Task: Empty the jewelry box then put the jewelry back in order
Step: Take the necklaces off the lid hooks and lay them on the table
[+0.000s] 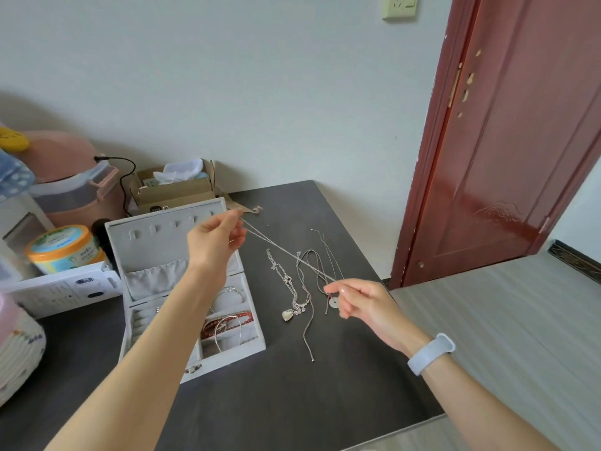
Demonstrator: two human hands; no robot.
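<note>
A grey jewelry box (257, 345) stands open on the dark table (292, 402), its lid upright. Silver bangles (227, 292) and a red bracelet (227, 320) lie in its compartments, and a ring (193, 368) sits near the front. A thin silver chain (283, 250) is stretched taut above the table between my left hand (214, 242), pinching its upper end, and my right hand (361, 302), pinching its lower end. Right of the box lie a heart-pendant necklace (287, 315), a long cord (307, 320) and a round white pendant (333, 302).
Behind the box sit a cardboard box (172, 187), a pink container (71, 183), an orange-lidded tub (61, 247) and a white device (65, 288). A patterned fabric bundle (16, 346) lies at the left edge. A red door (504, 141) stands at the right.
</note>
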